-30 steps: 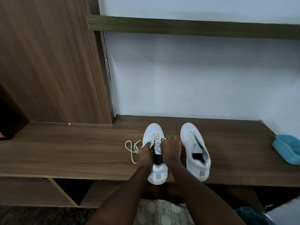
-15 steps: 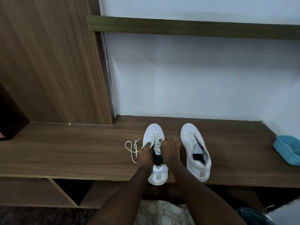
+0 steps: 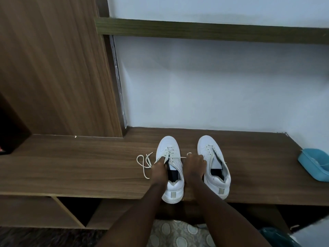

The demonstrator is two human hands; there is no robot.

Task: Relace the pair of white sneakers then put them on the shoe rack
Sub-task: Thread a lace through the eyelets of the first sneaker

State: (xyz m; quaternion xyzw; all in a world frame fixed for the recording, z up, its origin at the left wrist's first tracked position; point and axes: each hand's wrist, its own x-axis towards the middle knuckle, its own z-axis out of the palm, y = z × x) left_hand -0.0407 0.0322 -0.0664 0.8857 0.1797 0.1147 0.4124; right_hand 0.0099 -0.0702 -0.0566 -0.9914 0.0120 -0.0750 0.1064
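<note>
Two white sneakers stand side by side on the wooden bench, toes toward the wall at 12 o'clock and heels at the bench's near edge. The left sneaker is part-laced through its front eyelets, with its tongue lifted over the dark opening. The left hand sits at that sneaker's 9 o'clock side, its fingers curled at the eyelet edge and pinching the lace, whose loose end lies in loops on the bench further toward 9 o'clock. The right hand is in the gap between the two shoes; its fingers are closed on the lace's other end, which runs taut from the eyelets toward 3 o'clock, a small loop showing above the knuckles. The right sneaker stands just beside this hand, touched by neither hand as far as can be seen. A blue tub sits far toward 3 o'clock on the bench. A patterned rug lies at 6 o'clock.
</note>
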